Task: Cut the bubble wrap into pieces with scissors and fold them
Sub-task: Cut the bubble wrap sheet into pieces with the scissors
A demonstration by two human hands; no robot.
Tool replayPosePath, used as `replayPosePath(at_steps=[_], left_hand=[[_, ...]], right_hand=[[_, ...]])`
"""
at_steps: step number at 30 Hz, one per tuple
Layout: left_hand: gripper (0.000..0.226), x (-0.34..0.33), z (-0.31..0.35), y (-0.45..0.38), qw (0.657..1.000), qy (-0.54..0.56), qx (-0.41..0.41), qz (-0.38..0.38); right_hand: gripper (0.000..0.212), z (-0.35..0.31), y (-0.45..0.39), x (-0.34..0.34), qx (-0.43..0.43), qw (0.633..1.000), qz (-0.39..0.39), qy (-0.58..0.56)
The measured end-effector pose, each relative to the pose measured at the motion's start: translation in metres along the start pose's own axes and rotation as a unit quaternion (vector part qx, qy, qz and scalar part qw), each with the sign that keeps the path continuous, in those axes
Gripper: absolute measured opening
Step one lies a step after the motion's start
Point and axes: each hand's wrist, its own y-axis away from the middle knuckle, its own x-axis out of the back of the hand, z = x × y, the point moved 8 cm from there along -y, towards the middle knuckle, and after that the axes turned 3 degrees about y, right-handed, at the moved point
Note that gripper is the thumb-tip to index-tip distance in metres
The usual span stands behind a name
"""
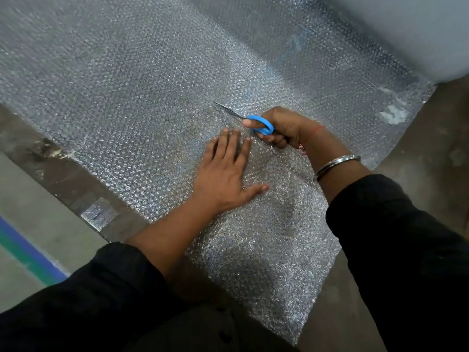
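Cutting step in hand, folding not yet begun. Bubble wrap (142, 102) spread flat over floor, fed from roll (406, 34) at upper right. Right hand (281, 128) clamped on blue-handled scissors (250, 121), blades nearly together, tips pointing up-left. Left hand (228, 174) flat, fingers spread, pinning sheet just beside blades. Next, likely: open blades, advance along cut line, keep sheet taut.

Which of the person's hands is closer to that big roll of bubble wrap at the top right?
Right. The right hand, holding the scissors, lies nearer the roll; the left hand presses flat on the sheet, farther down and left.
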Motion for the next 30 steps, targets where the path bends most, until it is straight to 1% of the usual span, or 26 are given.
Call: replayPosePath(at_steps=[3, 15, 21, 25, 30], left_hand=[[0.12, 0.0, 0.0, 0.001, 1.0, 0.006, -0.003, 0.0], [0.118, 0.001, 0.0, 0.002, 1.0, 0.017, -0.009, 0.013], [0.116, 0.002, 0.0, 0.002, 1.0, 0.017, -0.013, 0.014], [0.115, 0.003, -0.001, 0.002, 0.999, 0.021, -0.016, 0.022], [0.116, 0.002, 0.0, 0.002, 0.999, 0.023, -0.019, 0.015]], right_hand=[[0.067, -0.002, -0.003, -0.001, -0.015, 1.0, 0.005, -0.002], [0.071, -0.023, -0.014, -0.005, -0.007, 1.0, -0.001, 0.017], [0.065, -0.037, -0.021, -0.007, -0.012, 1.0, 0.002, 0.016], [0.073, -0.045, -0.027, -0.01, -0.004, 0.999, 0.005, 0.032], [0.073, -0.05, -0.032, -0.014, -0.005, 1.0, 0.005, 0.023]])
